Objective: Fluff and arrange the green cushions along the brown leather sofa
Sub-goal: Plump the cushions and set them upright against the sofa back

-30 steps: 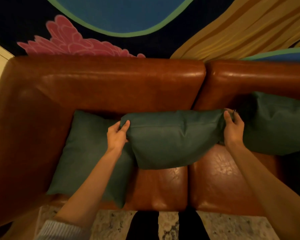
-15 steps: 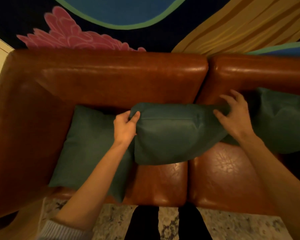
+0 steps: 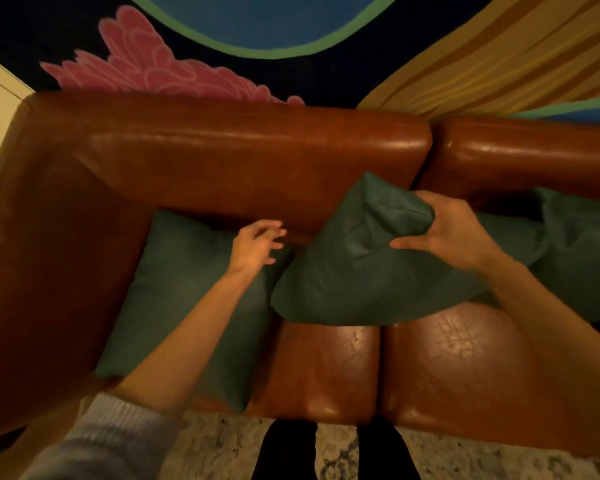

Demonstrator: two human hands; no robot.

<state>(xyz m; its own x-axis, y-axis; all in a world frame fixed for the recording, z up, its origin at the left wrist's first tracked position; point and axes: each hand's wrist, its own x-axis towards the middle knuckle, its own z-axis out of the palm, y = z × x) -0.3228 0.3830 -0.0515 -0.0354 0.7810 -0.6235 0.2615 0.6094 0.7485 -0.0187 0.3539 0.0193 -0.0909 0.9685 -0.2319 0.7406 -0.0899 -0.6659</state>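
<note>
1. Brown leather sofa [image 3: 222, 161]: fills most of the view, seen from above. The armrest is at the left, and two seat pads meet at a seam near the middle. The backrest is split the same way.
2. Painted wall [image 3: 257, 22] behind the backrest: dark ground with a pink leafy shape, a blue oval edged in green, and tan stripes at the right.
3. Left green cushion [image 3: 174, 289]: leans in the corner by the armrest, top edge against the backrest, bottom corner reaching the front of the seat.
4. Middle green cushion [image 3: 354, 278]: sits tilted across the seat seam, with one upper corner raised against the backrest. Its fabric is bunched near the top. Its lower left corner overlaps the left cushion's right edge.
5. Right green cushion [image 3: 582, 258]: only partly in frame, set against the backrest and touching the middle one.
6. Patterned rug [image 3: 222, 452] in front of the sofa, with dark trouser legs [image 3: 284, 452] standing on it.
7. Grey knit sleeve [image 3: 101, 434] on the left arm, pushed up the forearm.
8. Right grip [image 3: 454, 233]: closed on the middle cushion's bunched top, thumb on the near face, fingers over the edge.
9. Left grip [image 3: 255, 245]: fingers spread and loosely curved, holding nothing. It is over the left cushion's upper right corner, just beside the middle cushion. Slightly blurred; contact cannot be told.
</note>
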